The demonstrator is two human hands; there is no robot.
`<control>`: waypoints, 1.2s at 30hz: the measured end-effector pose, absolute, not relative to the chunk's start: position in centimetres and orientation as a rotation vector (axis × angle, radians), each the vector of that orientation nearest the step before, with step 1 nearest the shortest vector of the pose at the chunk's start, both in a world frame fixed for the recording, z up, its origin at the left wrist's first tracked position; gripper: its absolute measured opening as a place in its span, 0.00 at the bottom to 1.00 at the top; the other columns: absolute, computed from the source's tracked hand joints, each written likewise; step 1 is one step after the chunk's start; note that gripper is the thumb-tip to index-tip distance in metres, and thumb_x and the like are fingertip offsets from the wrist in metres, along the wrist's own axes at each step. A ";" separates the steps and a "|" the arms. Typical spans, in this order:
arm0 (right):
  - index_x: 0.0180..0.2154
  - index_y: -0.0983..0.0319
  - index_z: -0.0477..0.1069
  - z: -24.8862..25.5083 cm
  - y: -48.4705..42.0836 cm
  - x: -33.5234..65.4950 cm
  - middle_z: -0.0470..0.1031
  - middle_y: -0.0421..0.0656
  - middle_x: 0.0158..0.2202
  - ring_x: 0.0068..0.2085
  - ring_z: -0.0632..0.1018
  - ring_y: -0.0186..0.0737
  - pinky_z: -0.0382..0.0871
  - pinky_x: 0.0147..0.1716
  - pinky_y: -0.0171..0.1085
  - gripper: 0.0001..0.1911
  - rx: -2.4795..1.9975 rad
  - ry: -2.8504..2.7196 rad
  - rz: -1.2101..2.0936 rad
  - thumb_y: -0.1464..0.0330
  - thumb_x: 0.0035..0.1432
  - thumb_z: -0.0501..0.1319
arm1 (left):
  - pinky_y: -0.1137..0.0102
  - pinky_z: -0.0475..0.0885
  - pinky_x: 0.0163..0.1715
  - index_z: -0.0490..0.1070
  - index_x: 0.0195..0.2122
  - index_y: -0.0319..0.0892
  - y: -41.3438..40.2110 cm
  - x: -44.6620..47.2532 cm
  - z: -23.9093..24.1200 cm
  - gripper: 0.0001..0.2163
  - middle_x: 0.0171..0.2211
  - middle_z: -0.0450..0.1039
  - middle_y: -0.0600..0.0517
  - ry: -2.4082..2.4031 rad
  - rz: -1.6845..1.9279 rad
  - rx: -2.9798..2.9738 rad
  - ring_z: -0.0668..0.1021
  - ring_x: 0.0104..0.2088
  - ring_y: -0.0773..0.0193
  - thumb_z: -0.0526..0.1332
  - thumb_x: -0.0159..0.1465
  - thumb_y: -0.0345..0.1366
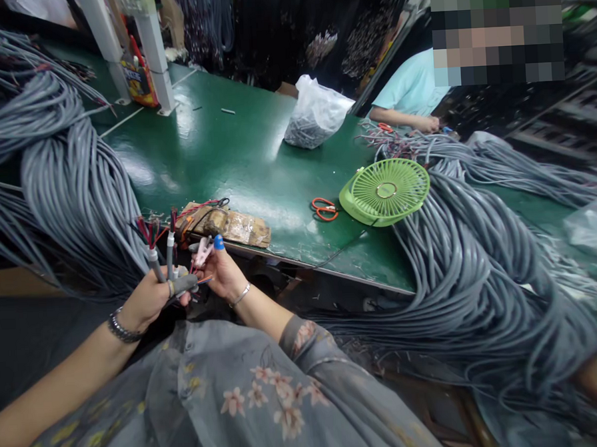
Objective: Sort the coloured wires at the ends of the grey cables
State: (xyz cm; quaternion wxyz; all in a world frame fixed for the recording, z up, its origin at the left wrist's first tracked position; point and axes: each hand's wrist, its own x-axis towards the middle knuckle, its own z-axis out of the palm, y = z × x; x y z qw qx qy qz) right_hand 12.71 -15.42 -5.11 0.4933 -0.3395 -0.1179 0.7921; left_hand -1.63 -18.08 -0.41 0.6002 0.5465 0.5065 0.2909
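At the table's front edge, my left hand [149, 294] is closed around grey multi-core cables [153, 259]. Their stripped ends point up and fan out into thin red, dark and green wires [149, 231]. Just to the right, my right hand [224, 274] has a blue cover on the thumb tip. Its fingers are closed on a small pale pink clip-like tool [202, 252], close to thin coloured wires by the left thumb. The fingers partly hide where tool and wires meet. Behind both hands lies a worn cardboard piece [249, 229] with tape and red wire on it.
Thick bundles of grey cable [75, 162] hang at left, and more cable [464, 241] drapes over the right edge. A green fan [384, 192], orange-handled scissors [324, 209] and a filled plastic bag [315, 112] stand on the green table [215, 154]. A co-worker's arm [408, 119] is across it.
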 end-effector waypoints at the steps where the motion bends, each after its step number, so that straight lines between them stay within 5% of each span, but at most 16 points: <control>1: 0.30 0.63 0.73 -5.0 -15.5 12.9 0.74 0.40 0.25 0.24 0.72 0.33 0.68 0.23 0.31 0.32 -0.818 -0.308 1.946 0.40 0.63 0.56 | 0.70 0.68 0.24 0.70 0.12 0.43 -18.2 -1.8 -0.3 0.20 0.12 0.70 0.52 1.169 0.676 1.282 0.70 0.18 0.65 0.70 0.48 0.52; 4: 0.31 0.62 0.72 -4.6 -15.7 13.4 0.76 0.41 0.28 0.26 0.73 0.33 0.70 0.24 0.31 0.31 -0.793 -0.343 1.987 0.41 0.65 0.54 | 0.69 0.69 0.26 0.71 0.12 0.43 -18.8 -2.3 0.0 0.20 0.13 0.72 0.51 1.150 0.668 1.429 0.72 0.18 0.64 0.67 0.52 0.52; 10: 0.33 0.62 0.74 -4.8 -16.2 13.6 0.73 0.38 0.26 0.25 0.70 0.30 0.69 0.24 0.29 0.18 -0.818 -0.441 1.874 0.53 0.62 0.66 | 0.67 0.72 0.30 0.73 0.15 0.45 -19.9 -3.1 -0.3 0.19 0.17 0.76 0.51 1.240 0.774 1.660 0.76 0.21 0.61 0.63 0.57 0.50; 15: 0.32 0.62 0.75 -4.6 -16.3 13.7 0.73 0.38 0.25 0.24 0.69 0.30 0.69 0.24 0.29 0.19 -0.821 -0.447 1.873 0.52 0.61 0.67 | 0.65 0.74 0.34 0.74 0.15 0.46 -20.0 -2.8 -1.3 0.17 0.19 0.78 0.50 1.296 0.833 1.659 0.79 0.24 0.58 0.62 0.58 0.47; 36: 0.31 0.63 0.76 -4.8 -15.0 12.3 0.75 0.39 0.25 0.25 0.72 0.32 0.69 0.25 0.30 0.16 -0.783 -0.157 1.829 0.57 0.60 0.70 | 0.67 0.75 0.26 0.75 0.16 0.45 -19.5 -1.7 -1.8 0.12 0.17 0.78 0.51 1.318 0.894 1.543 0.79 0.21 0.59 0.64 0.52 0.44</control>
